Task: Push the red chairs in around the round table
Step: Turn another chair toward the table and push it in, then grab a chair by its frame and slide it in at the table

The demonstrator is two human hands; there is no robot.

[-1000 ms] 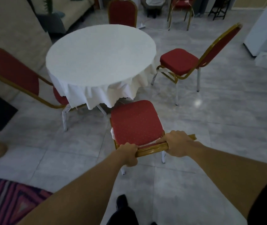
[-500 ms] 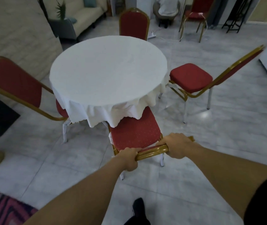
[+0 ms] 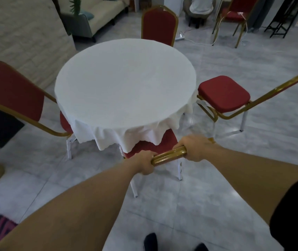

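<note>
Left chair [image 3: 14, 95]: seat partly under desk [image 3: 124, 82], left side. Left hand [image 3: 145, 163] clenched on near chair [image 3: 155, 144] gold back rail; seat mostly under desk's cloth edge. Right hand [image 3: 194, 148] grips same rail. Far chair [image 3: 159, 24] behind desk. Right chair [image 3: 224, 94]: seat just beside desk edge, not under.

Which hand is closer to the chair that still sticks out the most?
Right. The right hand grips the near chair on the side facing the right-side chair, whose whole seat lies clear of the table. The left hand is farther from it.
</note>
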